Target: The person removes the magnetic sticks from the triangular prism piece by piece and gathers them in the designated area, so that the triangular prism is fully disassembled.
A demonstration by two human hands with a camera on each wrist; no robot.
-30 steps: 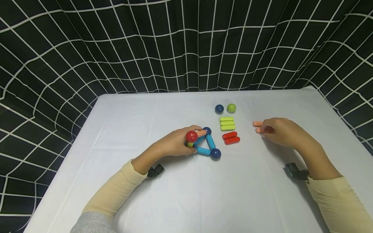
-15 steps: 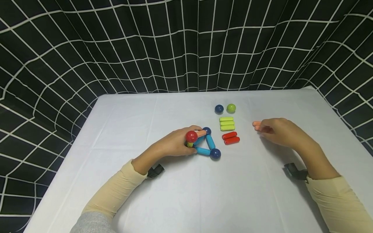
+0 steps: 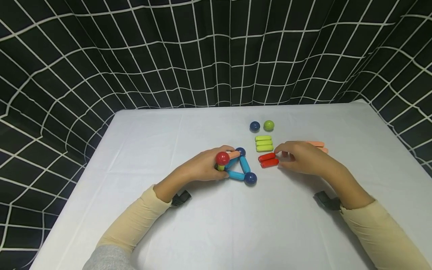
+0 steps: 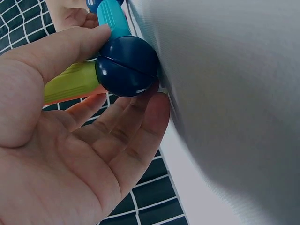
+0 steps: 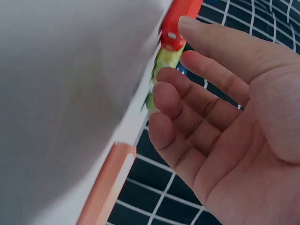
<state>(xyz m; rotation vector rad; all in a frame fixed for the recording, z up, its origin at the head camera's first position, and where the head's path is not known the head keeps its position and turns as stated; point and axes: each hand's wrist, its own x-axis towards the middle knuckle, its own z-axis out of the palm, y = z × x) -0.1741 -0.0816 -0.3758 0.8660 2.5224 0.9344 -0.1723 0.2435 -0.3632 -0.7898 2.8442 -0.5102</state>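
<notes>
In the head view, my left hand [image 3: 204, 165] grips one corner of a frame built from magnetic rods and balls. Light blue rods [image 3: 245, 165] form its triangular base, with navy balls [image 3: 250, 178] at the corners. A yellow-green rod rises from the gripped corner and carries a red ball [image 3: 222, 158]; an orange rod [image 3: 234, 154] slopes off beside it. The left wrist view has the thumb on a light blue rod [image 4: 112, 18] and fingers around the navy ball [image 4: 129, 65]. Holding nothing, my right hand [image 3: 305, 159] has its fingertips at two loose red rods [image 3: 269, 163].
Several yellow-green rods [image 3: 264, 143] lie side by side behind the red ones. Farther back sit a loose navy ball [image 3: 254, 126] and a green ball [image 3: 269, 125]. Loose orange rods [image 3: 315, 143] lie behind my right hand on the white-covered table [image 3: 216, 225].
My right hand has let go of the orange rods, drawn together before, and moved left to the ends of the red rods. The left hand and its frame have stayed put.
</notes>
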